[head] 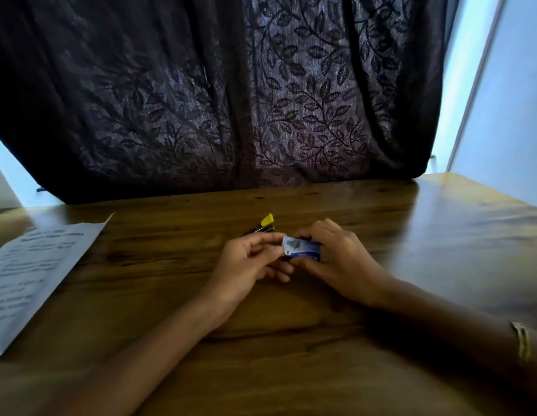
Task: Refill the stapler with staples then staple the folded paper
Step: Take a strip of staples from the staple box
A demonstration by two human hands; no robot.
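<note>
Both hands meet over the middle of the desk (381, 211), sharing a small blue-and-white staple box (301, 249). The right hand (336, 262) wraps the box from its right end: the fingers curl over the top and far side, the thumb runs beneath along the near side, so this grip is closed around the box. The left hand (249, 262) comes in from the other end, with thumb and forefinger pressed together at the box's left end, pinching its edge or flap; which of the two is too small to tell. The remaining left fingers are folded loosely under the palm.

Both wrists sit low over the desk, and the bare forearms run back toward the near edge, spreading apart in a V. A thin band (522, 340) circles the right forearm near the desk's near right corner.

Just beyond the hands, toward the far edge, lies the stapler (261, 226), dark-bodied with a yellow part raised at its far end. It is apart from both hands.

The paper (30, 271), printed with blurred text, lies flat at the left edge of the desk, well apart from the hands.

A dark leaf-patterned curtain (231, 100) hangs behind the far edge.
</note>
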